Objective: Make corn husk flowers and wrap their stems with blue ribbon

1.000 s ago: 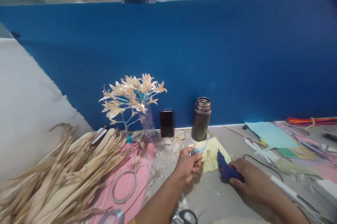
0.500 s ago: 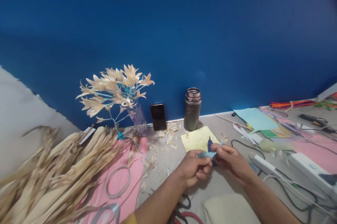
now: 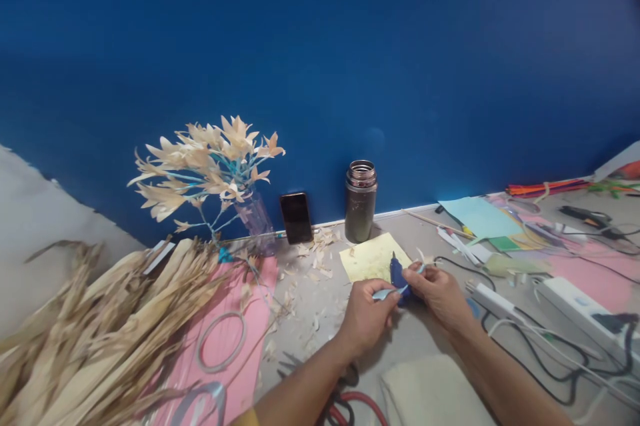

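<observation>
My left hand [image 3: 365, 318] pinches a light blue paper strip [image 3: 384, 294] between thumb and fingers. The strip runs across to my right hand [image 3: 443, 298], whose closed fingertips hold a thin stem wrapped in light blue, with a small pale tip [image 3: 425, 257] above them. Just behind and between my hands is a dark blue glue gun [image 3: 397, 269], its nozzle pointing up and its lower part hidden. A yellow sheet [image 3: 367, 258] lies beyond it on the table. Red-handled scissors [image 3: 363, 401] are partly covered by my left forearm.
Dried corn husks [image 3: 100, 339] and pink paper [image 3: 245, 359] fill the left. Pale husk flowers [image 3: 220, 153] stand in a clear vase [image 3: 256, 223], near a phone [image 3: 296, 218] and an open flask [image 3: 361, 203]. Cables and a power strip [image 3: 575, 306] lie right; husk scraps litter the middle.
My left hand has turned so that its back shows more, and the blue strip is drawn between both hands. The whole view has shifted slightly.
</observation>
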The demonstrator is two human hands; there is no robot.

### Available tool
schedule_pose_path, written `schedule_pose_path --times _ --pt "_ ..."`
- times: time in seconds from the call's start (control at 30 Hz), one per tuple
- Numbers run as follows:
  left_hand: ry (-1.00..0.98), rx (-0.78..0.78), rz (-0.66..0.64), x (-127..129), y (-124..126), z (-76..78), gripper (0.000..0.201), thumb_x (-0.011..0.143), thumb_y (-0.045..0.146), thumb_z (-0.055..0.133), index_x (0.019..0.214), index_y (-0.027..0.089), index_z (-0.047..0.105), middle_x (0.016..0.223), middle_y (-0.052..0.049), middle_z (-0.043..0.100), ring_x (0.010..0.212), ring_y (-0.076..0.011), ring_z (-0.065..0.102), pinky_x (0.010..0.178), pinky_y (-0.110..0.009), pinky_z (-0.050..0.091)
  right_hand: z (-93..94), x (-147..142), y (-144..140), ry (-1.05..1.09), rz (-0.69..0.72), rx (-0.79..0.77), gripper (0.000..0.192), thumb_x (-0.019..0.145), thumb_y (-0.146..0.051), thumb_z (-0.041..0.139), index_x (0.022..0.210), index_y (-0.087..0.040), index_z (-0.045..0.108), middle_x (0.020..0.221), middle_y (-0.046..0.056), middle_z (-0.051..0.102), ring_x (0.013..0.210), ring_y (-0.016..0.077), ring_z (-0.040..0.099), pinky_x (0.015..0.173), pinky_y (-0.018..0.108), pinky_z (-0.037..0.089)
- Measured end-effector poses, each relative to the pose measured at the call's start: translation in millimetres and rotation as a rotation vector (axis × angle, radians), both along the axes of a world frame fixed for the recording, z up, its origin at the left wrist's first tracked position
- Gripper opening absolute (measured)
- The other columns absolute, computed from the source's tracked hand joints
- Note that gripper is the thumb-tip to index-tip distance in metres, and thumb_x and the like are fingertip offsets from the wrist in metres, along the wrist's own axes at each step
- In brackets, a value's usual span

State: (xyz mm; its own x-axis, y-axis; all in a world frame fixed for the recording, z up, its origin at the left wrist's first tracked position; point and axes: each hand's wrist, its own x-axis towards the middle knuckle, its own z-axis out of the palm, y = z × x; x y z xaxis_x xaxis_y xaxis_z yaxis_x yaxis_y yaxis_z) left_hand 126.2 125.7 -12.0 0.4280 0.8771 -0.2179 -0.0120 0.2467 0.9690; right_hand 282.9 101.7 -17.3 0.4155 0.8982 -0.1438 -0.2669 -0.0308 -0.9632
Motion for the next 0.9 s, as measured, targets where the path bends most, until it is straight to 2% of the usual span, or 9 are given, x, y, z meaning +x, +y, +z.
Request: schedule_pose_path --times 0.07,0.17,0.2,0.27,0.37,0.57,0.63,0.77,0.9 --pt "-0.094 -0.126 -0.015 -1.4 1.5 -0.1 0.034 0.065 0.045 0.079 0.071 0.014 0.067 0.053 0.002 0.057 0.037 -0.0059 0.039 0.036 -0.020 0.022 1.7 1.5 -1.3 0.064 0.068 0.015 0.042 0.060 -0.051 0.090 0.070 -0.015 0.071 0.060 -0.002 0.053 0.053 0.0101 0.043 0.050 0.024 0.037" --pt "-0.249 -0.288 -0.090 -5.8 4.7 1.9 0.038 0.061 0.044 0.083 0.073 0.012 0.066 0.055 0.002 0.055 0.037 -0.0032 0.035 0.035 -0.018 0.013 4.6 5.5 -4.9 0.241 0.266 0.053 0.046 0.069 -0.050 0.085 0.101 -0.018 0.076 0.078 0.003 0.064 0.063 0.0133 0.054 0.061 0.027 0.045" --pt "-0.283 -0.326 -0.119 -7.3 5.5 2.5 0.038 0.060 0.043 0.085 0.073 0.012 0.066 0.055 0.002 0.055 0.037 -0.0025 0.034 0.036 -0.018 0.011 5.1 6.8 -6.0 0.271 0.325 0.052 0.046 0.069 -0.048 0.086 0.103 -0.018 0.076 0.081 0.004 0.066 0.067 0.0145 0.056 0.065 0.029 0.047" --pt "-0.315 -0.385 -0.167 -8.9 6.3 3.0 0.039 0.057 0.040 0.088 0.073 0.011 0.067 0.055 0.002 0.054 0.037 -0.0016 0.034 0.036 -0.017 0.010 5.6 8.0 -7.1 0.263 0.373 0.040 0.039 0.069 -0.044 0.087 0.096 -0.017 0.078 0.074 0.003 0.065 0.067 0.0153 0.058 0.067 0.030 0.048" --pt "-0.304 -0.361 -0.158 -7.3 5.2 0.6 0.042 0.058 0.043 0.088 0.075 0.010 0.069 0.055 0.002 0.056 0.036 -0.0026 0.037 0.034 -0.018 0.015 6.8 6.2 -6.0 0.177 0.290 0.067 0.032 0.066 -0.044 0.088 0.077 -0.016 0.077 0.065 0.001 0.063 0.061 0.0145 0.055 0.062 0.029 0.046" --pt "-0.137 -0.078 -0.014 0.7 -0.2 -2.7 0.043 0.065 0.051 0.080 0.072 0.010 0.071 0.049 -0.001 0.058 0.031 -0.0069 0.043 0.032 -0.021 0.030 7.3 1.1 -2.4 0.097 0.075 0.093 0.042 0.056 -0.044 0.093 0.052 -0.017 0.060 0.062 0.000 0.058 0.058 0.0130 0.050 0.056 0.027 0.045" --pt "-0.113 -0.053 0.039 1.8 -1.7 -1.5 0.040 0.064 0.048 0.081 0.074 0.010 0.072 0.047 0.001 0.056 0.031 -0.0065 0.041 0.033 -0.021 0.032 4.6 0.7 -2.2 0.093 0.017 0.087 0.044 0.059 -0.044 0.092 0.052 -0.018 0.057 0.061 -0.001 0.056 0.058 0.0122 0.048 0.055 0.026 0.043" --pt "-0.103 -0.051 0.094 1.9 -2.9 -1.0 0.033 0.064 0.042 0.081 0.069 0.012 0.068 0.044 0.003 0.054 0.031 -0.0061 0.040 0.034 -0.020 0.030 -1.3 0.3 -0.9 0.061 -0.048 0.050 0.040 0.060 -0.043 0.091 0.059 -0.018 0.061 0.060 -0.002 0.054 0.056 0.0124 0.046 0.053 0.026 0.041" --pt "-0.211 -0.188 0.067 2.0 -0.9 -4.9 0.032 0.062 0.040 0.080 0.062 0.015 0.060 0.042 0.003 0.051 0.031 -0.0047 0.035 0.034 -0.019 0.023 -2.2 1.5 0.3 0.074 0.059 0.060 0.042 0.066 -0.054 0.085 0.067 -0.017 0.065 0.058 -0.003 0.051 0.053 0.0108 0.042 0.050 0.024 0.037"
